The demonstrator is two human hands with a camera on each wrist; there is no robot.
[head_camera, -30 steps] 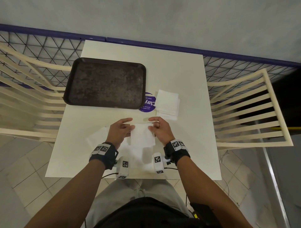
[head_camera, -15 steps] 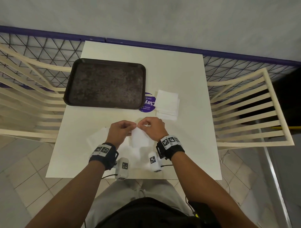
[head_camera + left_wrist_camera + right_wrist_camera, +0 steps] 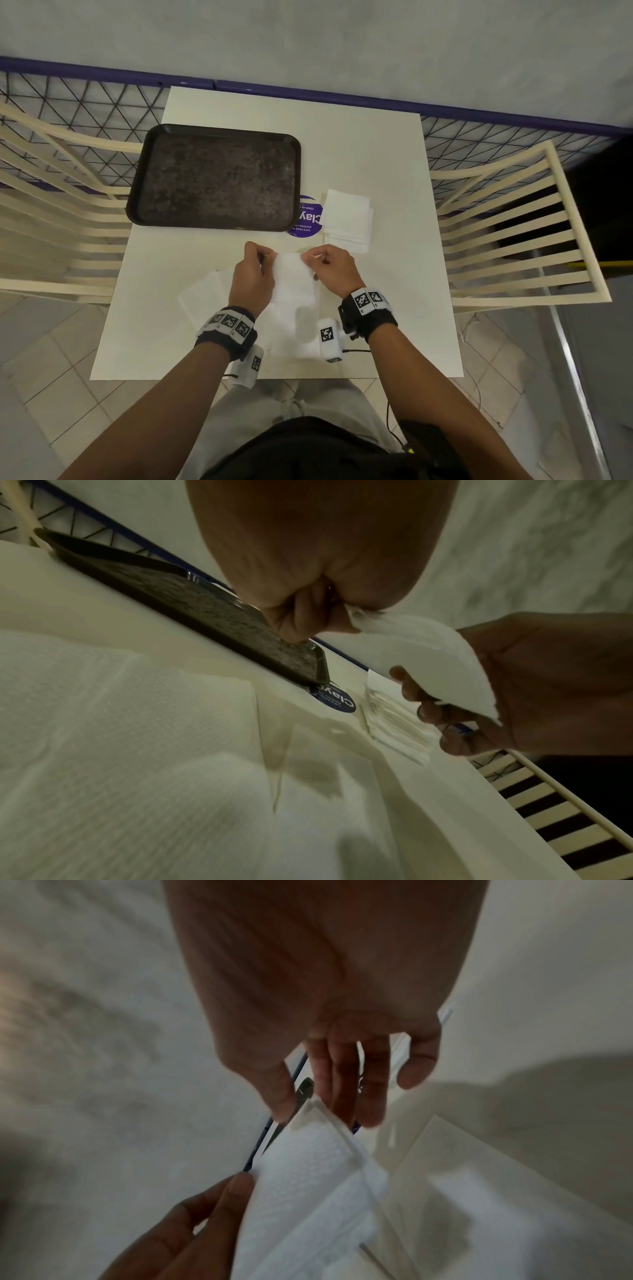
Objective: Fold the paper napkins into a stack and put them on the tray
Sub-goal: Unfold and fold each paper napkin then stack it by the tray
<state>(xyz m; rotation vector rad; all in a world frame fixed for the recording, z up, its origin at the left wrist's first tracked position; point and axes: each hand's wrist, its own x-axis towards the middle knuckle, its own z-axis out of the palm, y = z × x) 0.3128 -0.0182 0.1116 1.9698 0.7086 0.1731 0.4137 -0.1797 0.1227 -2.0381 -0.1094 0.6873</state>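
Observation:
A white paper napkin (image 3: 293, 277) hangs above the table's near middle, held by its top corners. My left hand (image 3: 255, 263) pinches the left corner, my right hand (image 3: 323, 262) the right one. In the left wrist view the napkin (image 3: 428, 661) stretches from my left fingers (image 3: 308, 620) to the right hand. In the right wrist view thumb and fingers pinch the napkin (image 3: 308, 1177) at its corner. A stack of folded napkins (image 3: 347, 219) lies to the right of the dark tray (image 3: 215, 178), which holds nothing. Unfolded napkins (image 3: 202, 301) lie under my wrists.
The white table (image 3: 387, 164) carries a round purple sticker (image 3: 308, 217) between tray and stack. Cream slatted chairs (image 3: 513, 233) stand at both sides. A wire mesh fence with a purple rail (image 3: 479, 120) runs along the table's far edge.
Both hands have lifted the napkin off the table and risen away from me, and they have spread apart along its top edge after coming close together.

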